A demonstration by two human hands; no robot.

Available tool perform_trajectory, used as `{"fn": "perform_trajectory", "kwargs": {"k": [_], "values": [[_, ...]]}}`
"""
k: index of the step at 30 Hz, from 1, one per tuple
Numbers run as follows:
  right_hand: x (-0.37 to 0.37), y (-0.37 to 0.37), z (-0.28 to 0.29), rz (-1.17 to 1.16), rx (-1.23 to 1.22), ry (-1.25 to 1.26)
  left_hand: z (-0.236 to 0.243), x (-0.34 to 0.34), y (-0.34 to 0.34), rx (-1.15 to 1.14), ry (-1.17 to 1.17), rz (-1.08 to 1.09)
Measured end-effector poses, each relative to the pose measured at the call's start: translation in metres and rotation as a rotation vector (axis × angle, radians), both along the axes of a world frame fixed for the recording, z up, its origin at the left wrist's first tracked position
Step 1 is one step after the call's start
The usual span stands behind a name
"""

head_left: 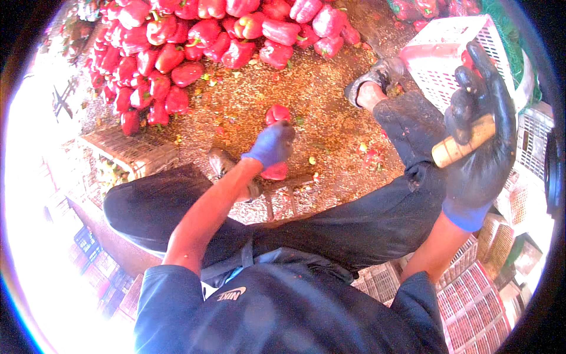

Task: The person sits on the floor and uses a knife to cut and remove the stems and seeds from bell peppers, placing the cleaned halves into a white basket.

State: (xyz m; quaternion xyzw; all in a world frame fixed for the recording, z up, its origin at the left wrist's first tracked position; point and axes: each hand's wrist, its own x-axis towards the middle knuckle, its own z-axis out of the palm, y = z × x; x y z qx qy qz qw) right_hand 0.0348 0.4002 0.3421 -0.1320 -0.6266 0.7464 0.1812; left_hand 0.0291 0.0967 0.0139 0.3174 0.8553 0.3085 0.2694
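My left hand (272, 146), in a blue glove with darkened fingers, is curled low in the middle of the view, between a red bell pepper (277, 113) just above it and another red pepper (274, 171) just below; what its fingers hold is hidden. My right hand (480, 159), in a black glove with a blue cuff, is raised at the right with its fingers bent round a light wooden handle (448, 150). Whatever tool part belongs to the handle cannot be made out.
A pile of red peppers (168, 56) covers the upper left, on seed-strewn ground (236, 88). A white crate (436, 71) stands upper right, a brown crate (118, 147) at left, stacked crates (471, 301) lower right. My legs (330, 230) and shoe (377, 79) cross the middle.
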Motion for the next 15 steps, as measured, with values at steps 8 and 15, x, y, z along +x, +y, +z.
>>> {"fn": "perform_trajectory", "kwargs": {"k": [8, 15], "values": [[0.009, -0.002, -0.006, 0.017, 0.391, 0.129, 0.252, -0.098, -0.157, -0.001, 0.575, 0.408], [0.011, 0.005, -0.011, 0.13, 0.043, 0.068, 0.298, -0.049, -0.41, -0.141, 0.513, 1.037]]}}
